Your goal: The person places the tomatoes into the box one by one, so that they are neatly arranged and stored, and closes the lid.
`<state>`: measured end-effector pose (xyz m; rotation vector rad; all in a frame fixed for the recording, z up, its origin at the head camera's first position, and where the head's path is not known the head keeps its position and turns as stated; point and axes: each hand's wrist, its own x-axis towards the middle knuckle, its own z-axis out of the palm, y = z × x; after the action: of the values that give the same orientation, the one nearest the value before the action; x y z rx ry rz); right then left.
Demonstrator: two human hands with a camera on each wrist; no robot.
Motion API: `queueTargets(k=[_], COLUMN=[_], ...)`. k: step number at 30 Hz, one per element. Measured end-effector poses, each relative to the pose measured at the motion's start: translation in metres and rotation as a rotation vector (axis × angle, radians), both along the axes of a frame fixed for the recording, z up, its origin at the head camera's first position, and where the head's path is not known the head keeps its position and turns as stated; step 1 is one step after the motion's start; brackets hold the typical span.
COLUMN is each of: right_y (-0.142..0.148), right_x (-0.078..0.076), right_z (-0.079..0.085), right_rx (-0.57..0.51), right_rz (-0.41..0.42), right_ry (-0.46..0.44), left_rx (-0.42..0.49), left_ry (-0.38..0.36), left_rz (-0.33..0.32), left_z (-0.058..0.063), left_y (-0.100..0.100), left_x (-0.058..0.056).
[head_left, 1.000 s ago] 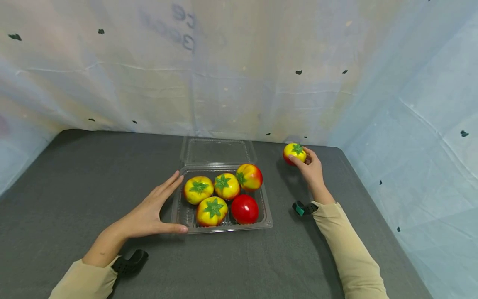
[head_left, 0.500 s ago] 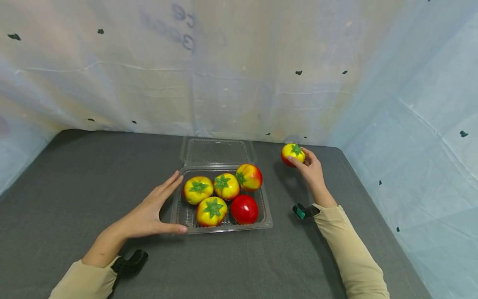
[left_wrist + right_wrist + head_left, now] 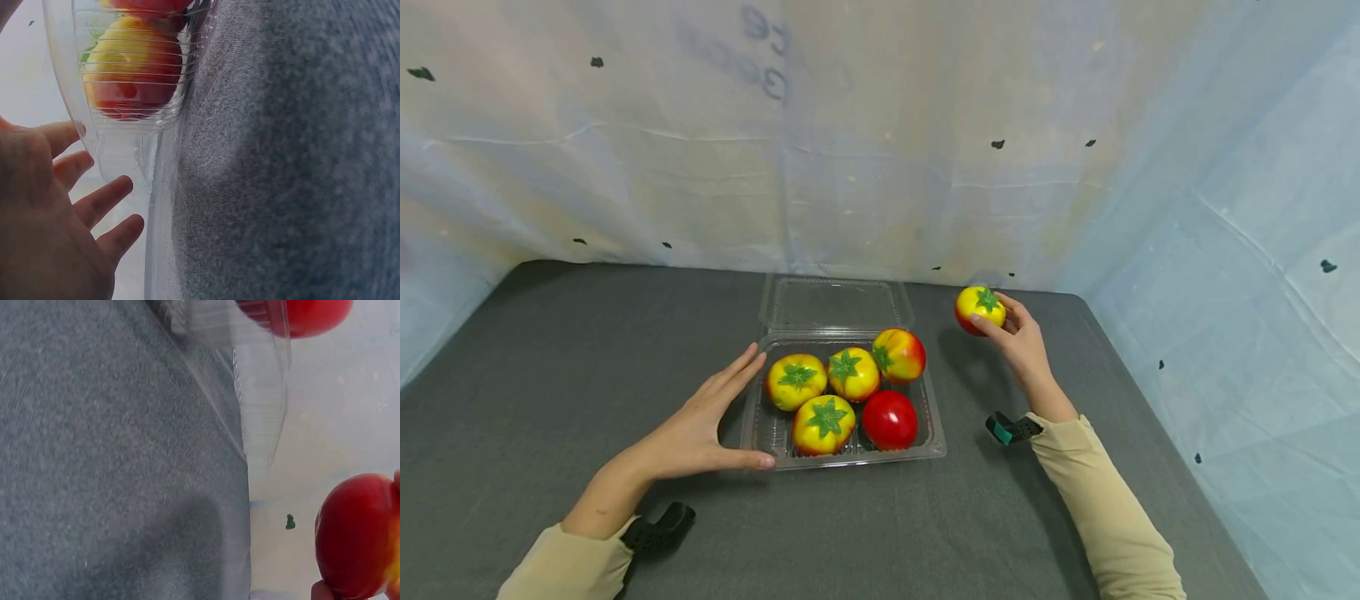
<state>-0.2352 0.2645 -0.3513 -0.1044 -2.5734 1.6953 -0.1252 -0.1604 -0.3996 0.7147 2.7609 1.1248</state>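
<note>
My right hand [image 3: 1024,346] pinches a glossy yellow-and-red tomato [image 3: 973,302] with a green star-shaped calyx, up off the table at the back right. In the right wrist view the red underside of that tomato [image 3: 353,537] shows, a fingertip against it. A clear plastic clamshell box [image 3: 936,421] lies to its left. Inside sit several similar yellow-and-red tomatoes [image 3: 824,437], plus one with its red side up [image 3: 890,421]. Along the box's left side, my left hand [image 3: 696,433] is spread, thumb at the near corner. The left wrist view has its straight fingers [image 3: 103,200] beside the clear wall.
The box's hinged lid [image 3: 838,304] is folded back flat toward the rear curtain [image 3: 865,192]. A dark grey cloth [image 3: 850,533] covers the table, whose right edge meets a pale blue sheet [image 3: 1247,292]. Dark bands sit at both wrists.
The right hand has shifted a little to the left with the tomato, toward the box. The left hand, the box and the tomatoes inside stay put; the head view has drifted very slightly.
</note>
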Motion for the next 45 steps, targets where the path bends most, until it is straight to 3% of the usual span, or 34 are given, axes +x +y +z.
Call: queueTargets(k=[17, 45], right_y=[-0.012, -0.026], right_x=[0.011, 0.03], right_z=[0.008, 0.023], right_rx=[0.042, 0.024], right_rz=[0.086, 0.199], right_ry=[0.042, 0.029], left_rx=[-0.003, -0.004], left_ry=[0.008, 0.002], left_rz=[0.0, 0.007], left_z=[0.001, 0.001], left_y=[0.0, 0.001], left_x=[-0.001, 0.0])
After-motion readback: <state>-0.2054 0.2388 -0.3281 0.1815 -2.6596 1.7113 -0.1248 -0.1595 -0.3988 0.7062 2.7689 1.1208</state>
